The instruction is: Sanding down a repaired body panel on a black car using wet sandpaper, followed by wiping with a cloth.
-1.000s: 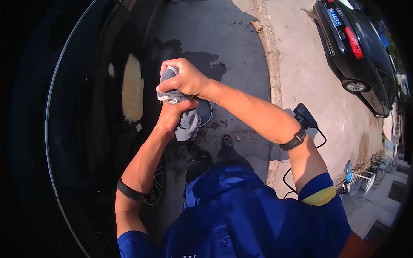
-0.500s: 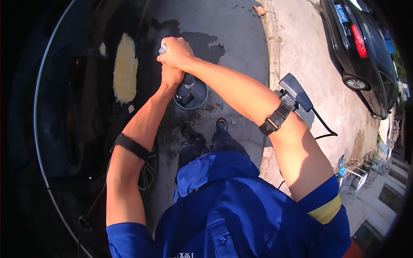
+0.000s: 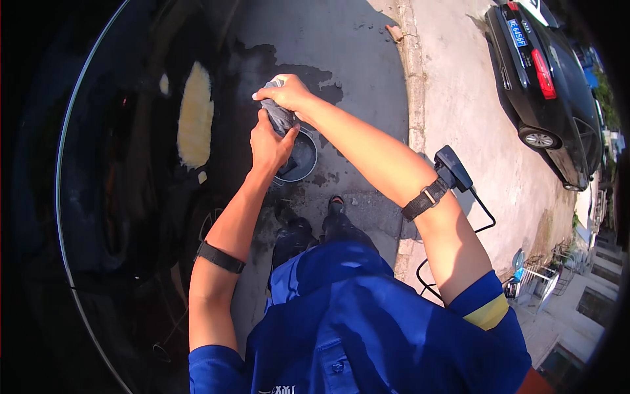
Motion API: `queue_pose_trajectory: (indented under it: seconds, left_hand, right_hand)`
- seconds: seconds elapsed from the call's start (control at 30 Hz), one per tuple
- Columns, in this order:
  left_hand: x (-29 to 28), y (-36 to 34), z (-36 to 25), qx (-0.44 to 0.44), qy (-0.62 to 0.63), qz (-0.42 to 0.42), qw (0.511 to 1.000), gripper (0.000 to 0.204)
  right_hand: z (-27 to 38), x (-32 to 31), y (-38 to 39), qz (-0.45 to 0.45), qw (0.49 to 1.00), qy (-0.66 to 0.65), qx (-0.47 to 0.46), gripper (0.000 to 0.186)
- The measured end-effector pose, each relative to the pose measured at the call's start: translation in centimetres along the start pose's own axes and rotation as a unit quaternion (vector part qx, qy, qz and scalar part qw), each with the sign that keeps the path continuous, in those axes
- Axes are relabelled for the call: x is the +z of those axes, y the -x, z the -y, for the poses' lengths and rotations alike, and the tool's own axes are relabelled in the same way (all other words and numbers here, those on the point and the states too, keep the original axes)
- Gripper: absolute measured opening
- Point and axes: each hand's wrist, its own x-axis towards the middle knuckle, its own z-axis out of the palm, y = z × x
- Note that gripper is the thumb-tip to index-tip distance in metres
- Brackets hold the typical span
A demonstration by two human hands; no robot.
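A bunched, wet-looking grey cloth (image 3: 281,117) is stretched between my two hands above a bucket. My right hand (image 3: 292,93) is closed round its far end. The near end sits between the thumb and fingers of my left hand (image 3: 269,146). Below the cloth stands the round bucket (image 3: 315,163), with a grey rim and dark contents that I cannot make out. Part of the bucket is hidden behind my left hand and the cloth.
On my left is a glossy black car panel with a long yellowish patch (image 3: 195,118) and smaller pale spots. Wet stains (image 3: 308,73) mark the ground beyond the bucket. A kerb (image 3: 415,85) runs along the right, and a black car (image 3: 548,98) is parked past it.
My hands were clenched close together on the cloth; now they are further apart and more of the cloth shows. My left hand's grip has loosened, with its thumb spread.
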Motion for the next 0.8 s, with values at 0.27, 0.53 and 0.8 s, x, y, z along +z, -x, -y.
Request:
queue_pose_trajectory:
  seconds: [0.27, 0.53, 0.8]
  left_hand:
    - [-3.9, 3.3, -2.2, -0.219, 0.688, 0.227, 0.653, 0.044]
    - [-0.1, 7.4, -4.7, -0.13, 0.947, 0.269, 0.12, 0.067]
    - [-3.0, 9.6, -6.6, -0.031, 0.941, 0.288, 0.176, 0.058]
  right_hand:
    - [-2.8, -4.4, 1.8, 0.339, 0.862, -0.375, 0.038, 0.108]
    - [-1.8, 2.3, 4.7, 0.456, 0.639, -0.606, -0.13, 0.114]
    - [2.8, -0.9, 10.6, 0.467, 0.625, -0.588, -0.215, 0.035]
